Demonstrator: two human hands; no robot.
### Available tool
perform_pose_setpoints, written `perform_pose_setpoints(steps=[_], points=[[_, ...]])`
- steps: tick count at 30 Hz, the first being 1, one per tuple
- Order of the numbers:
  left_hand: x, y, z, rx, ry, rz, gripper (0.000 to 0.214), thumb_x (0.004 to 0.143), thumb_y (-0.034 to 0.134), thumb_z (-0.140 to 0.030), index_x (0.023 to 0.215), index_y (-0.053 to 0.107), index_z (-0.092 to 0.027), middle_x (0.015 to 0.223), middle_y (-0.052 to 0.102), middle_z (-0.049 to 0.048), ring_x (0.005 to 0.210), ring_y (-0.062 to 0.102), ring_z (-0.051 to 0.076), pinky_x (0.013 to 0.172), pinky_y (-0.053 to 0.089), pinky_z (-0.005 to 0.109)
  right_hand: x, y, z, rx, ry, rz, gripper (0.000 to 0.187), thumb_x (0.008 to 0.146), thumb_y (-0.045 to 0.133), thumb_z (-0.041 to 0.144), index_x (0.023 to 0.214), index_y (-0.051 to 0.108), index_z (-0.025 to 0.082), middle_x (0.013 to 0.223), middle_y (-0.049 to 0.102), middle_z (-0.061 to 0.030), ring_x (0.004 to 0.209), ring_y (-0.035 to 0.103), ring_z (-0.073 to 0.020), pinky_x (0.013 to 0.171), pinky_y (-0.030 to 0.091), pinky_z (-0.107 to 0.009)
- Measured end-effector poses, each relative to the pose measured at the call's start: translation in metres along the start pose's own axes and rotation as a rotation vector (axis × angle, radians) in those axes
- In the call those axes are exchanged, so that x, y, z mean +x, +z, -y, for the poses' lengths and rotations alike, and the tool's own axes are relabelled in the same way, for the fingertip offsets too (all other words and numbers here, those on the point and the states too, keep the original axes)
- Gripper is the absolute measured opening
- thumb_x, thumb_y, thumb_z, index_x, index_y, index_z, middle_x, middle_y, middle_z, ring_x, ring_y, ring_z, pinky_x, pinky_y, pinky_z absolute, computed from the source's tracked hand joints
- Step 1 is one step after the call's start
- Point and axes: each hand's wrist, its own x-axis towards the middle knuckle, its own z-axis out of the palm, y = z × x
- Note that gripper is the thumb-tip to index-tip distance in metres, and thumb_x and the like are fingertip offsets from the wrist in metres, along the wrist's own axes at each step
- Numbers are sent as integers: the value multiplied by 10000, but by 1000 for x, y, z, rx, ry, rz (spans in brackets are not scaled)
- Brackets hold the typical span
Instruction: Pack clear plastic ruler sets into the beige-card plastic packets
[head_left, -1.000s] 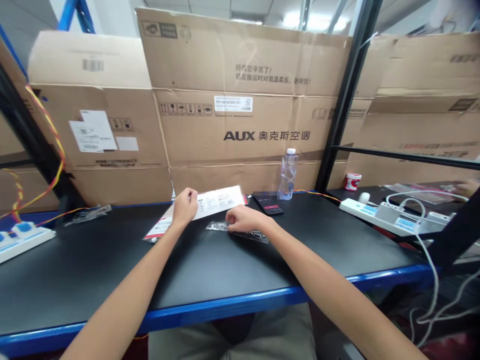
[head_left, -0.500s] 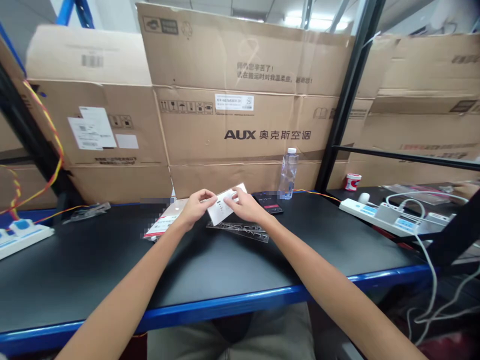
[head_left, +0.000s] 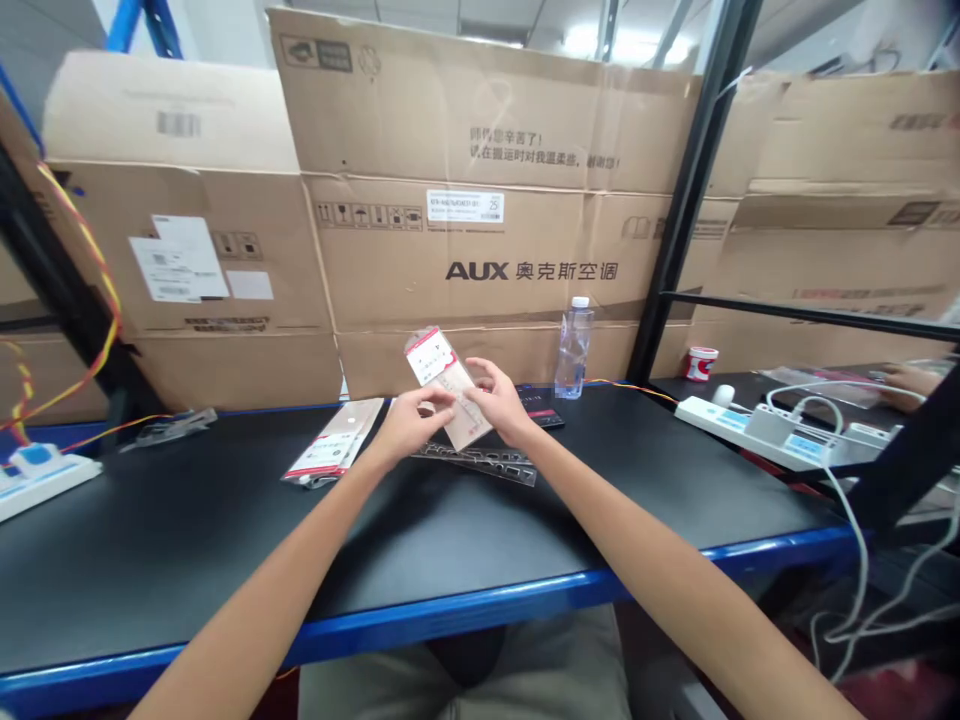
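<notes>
"Above the middle of the black tabletop (head_left: 465, 540), what do the hands have, and which way does it point?"

"A flat, oblong packet (head_left: 461, 400), beige with a white-and-red label at its upper end. Its long axis slants: the labelled end points up and to the left, the plain end down and to the right."

"And the fingers?"

"The right hand (head_left: 499, 402) grips its right edge, thumb across the front. The left hand (head_left: 411, 425) has curled fingers at its left edge; I can't tell whether they pinch it."

"What differs from half a second ago?"

"Then a white face showed between the hands, its upper end leaning right. Now the labelled face shows, leaning left and reaching higher."

"How about edges and room?"

"Below lie clear plastic strips with dark-rimmed cutouts (head_left: 510, 468). Flat white, red and beige packets (head_left: 337, 445) lie to the left of the left hand; a dark rectangular phone (head_left: 544, 412) sits just behind the right. Brown printed cardboard (head_left: 450, 310) walls off the back, with a clear white-capped bottle (head_left: 574, 350) in front of it. Toward the person, bare tabletop stretches to the blue front edge (head_left: 525, 602)."
</notes>
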Motion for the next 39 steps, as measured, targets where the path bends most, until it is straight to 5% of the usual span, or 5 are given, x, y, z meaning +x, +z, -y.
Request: perform_pose_setpoints(steps=[5, 10, 18, 31, 39], points=[[8, -11, 15, 11, -177, -415, 399, 663, 788, -321, 972, 594, -159, 1030, 669, 87, 938, 638, 226, 838, 525, 381, 1, 5, -4, 5, -127, 39, 525, 824, 480, 181, 1343, 550, 216, 1146, 683, -79, 949, 665, -200, 774, 548, -289], [4, -9, 7, -384, -298, -147, 461, 680, 719, -206, 1117, 582, -155, 1074, 711, 105, 929, 685, 244, 798, 559, 387, -7, 7, -7, -353, -285, 120, 322, 882, 526, 254, 1171, 660, 209, 1090, 688, -59, 949, 635, -198, 874, 507, -327], [-1, -9, -4, -277, -354, 62, 380, 767, 616, -235, 1137, 661, -162, 933, 748, 79, 778, 704, 245, 663, 549, 346, -5, 2, -14, -467, -351, 104, 410, 890, 618, 354, 1281, 590, 233, 1227, 590, -98, 1070, 584, -198, 934, 483, -334], [3, -12, 5, -545, -418, 98, 555, 903, 493, -645, 1052, 703, -154, 911, 764, 121, 825, 730, 266, 719, 570, 364, -10, 7, -2, -469, -343, 109, 288, 947, 568, 383, 1059, 759, 199, 1071, 683, -79, 1008, 638, -180, 969, 462, -313], [-3, -15, 6, -511, -370, 132, 477, 711, 821, -219, 1151, 648, -159, 1110, 737, 128, 961, 720, 256, 938, 553, 415, -7, 2, 5, -349, -311, 266, 309, 857, 519, 119, 1019, 756, 232, 1311, 655, -27, 1253, 578, -194, 1054, 431, -327]])
